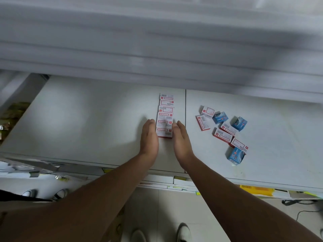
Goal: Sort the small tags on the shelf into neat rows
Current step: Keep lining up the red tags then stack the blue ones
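1. A person stands at a white shelf [87, 119] and reaches both arms over it.

2. One line of small red and white boxes [165, 116] runs away from the person, near the middle of the shelf. The boxes sit end to end, touching each other. This looks like the first neat row.

3. The left hand [149, 137] lies flat along the left side of the line. The right hand [180, 138] lies flat along the right side. The fingers of both hands are straight and stretched out, not curled round anything. They press on the sides of the nearest boxes, I think to squeeze the line straight so no box sticks out.

4. To the right, past a thin seam in the shelf, a loose bunch of boxes [225, 131] lies well apart from the line. Some are red and white. Three are blue boxes [220, 117]. They point every which way and some touch or lean on each other. They look like they are waiting to be sorted.

5. I would guess the job is about half done. The blue ones may need their own row, since they look different.

6. The shelf edge above is blurry, so I cannot tell what is there.
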Tool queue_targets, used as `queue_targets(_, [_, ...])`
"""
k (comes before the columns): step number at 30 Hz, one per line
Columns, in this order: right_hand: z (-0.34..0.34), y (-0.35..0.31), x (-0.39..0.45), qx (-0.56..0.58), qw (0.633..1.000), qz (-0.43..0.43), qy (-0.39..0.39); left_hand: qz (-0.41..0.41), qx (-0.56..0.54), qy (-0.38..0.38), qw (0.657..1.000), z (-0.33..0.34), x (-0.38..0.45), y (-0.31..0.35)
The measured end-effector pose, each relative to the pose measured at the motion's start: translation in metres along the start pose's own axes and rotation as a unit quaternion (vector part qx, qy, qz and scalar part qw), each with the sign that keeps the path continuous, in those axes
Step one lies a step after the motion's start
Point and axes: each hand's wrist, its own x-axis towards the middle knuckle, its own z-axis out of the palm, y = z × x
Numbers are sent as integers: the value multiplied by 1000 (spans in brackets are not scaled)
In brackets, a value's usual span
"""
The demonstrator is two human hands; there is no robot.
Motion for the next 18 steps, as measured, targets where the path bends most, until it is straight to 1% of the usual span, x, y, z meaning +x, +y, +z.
queue_targets(2, [-9,-5,-6,-23,1000,-4,0,-3,40,9,999,-10,-4,4])
queue_targets(4, [-20,-11,-14,-53,999,-9,-4,1,98,-4,995,-24,-8,10])
queue_targets(6, [-31,-18,-24,-86,996,-10,-18,14,164,-20,986,-37,-17,19])
queue_targets(8, [-42,-25,-33,-128,991,-13,-35,47,233,-42,970,-47,-28,27])
queue_targets(11, [-63,-32,-39,-225,972,-29,-67,93,347,-89,929,-57,-47,37])
queue_targets(15, [-99,-49,-49,-357,927,-44,-104,126,504,-152,841,-58,-69,60])
queue_targets(16, [-108,-55,-52,-383,916,-51,-106,126,528,-160,824,-56,-74,66])
queue_targets(18, [-125,-68,-57,-425,896,-59,-110,126,558,-162,804,-52,-82,78])
